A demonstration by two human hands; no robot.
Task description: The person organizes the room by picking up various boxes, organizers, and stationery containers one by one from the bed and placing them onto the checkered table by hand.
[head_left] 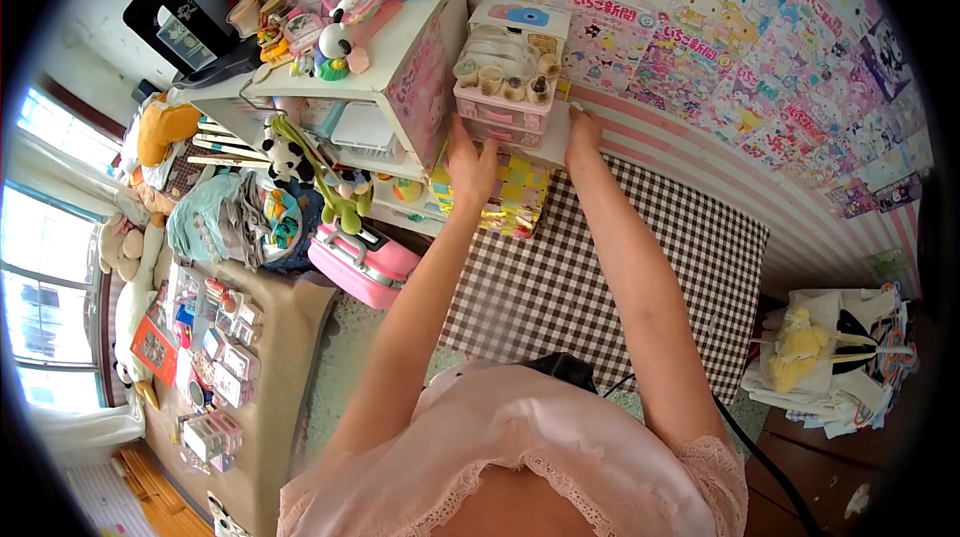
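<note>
In the head view, a small drawer unit with pink drawer fronts stands at the wall end of the checked table. My left hand grips its lower left side, thumb toward the front. On the opposite side my right hand has its fingers bent round the edge of a white board or base under the unit. Small cups with tiny items and a white box with a blue motif are on top. Below sits a yellow patterned box, partly behind my left hand.
A white shelf crowded with toys adjoins on the left. A pink suitcase is on the floor below it. The table wears a black-and-white checked cloth. Posters cover the wall; folded clothes are at right.
</note>
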